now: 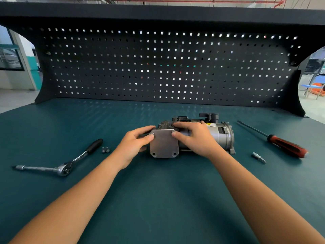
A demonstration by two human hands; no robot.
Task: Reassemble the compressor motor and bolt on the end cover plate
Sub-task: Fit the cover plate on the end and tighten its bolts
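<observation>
Compressor motor (222, 136) lies centre on bench (158, 199), ratchet (63, 169) and bolts (105, 149) left, screwdriver (284, 145) and bit (259, 157) right.

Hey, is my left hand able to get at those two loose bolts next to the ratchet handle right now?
Probably yes: the loose bolts lie on open mat just left of the left hand, nothing between. It first has to let go of the cover plate.

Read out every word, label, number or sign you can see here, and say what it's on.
Yellow warning label on the compressor motor: a hazard triangle only; any print is too small to read.
End cover plate, ratchet, screwdriver: no text visible.
</observation>
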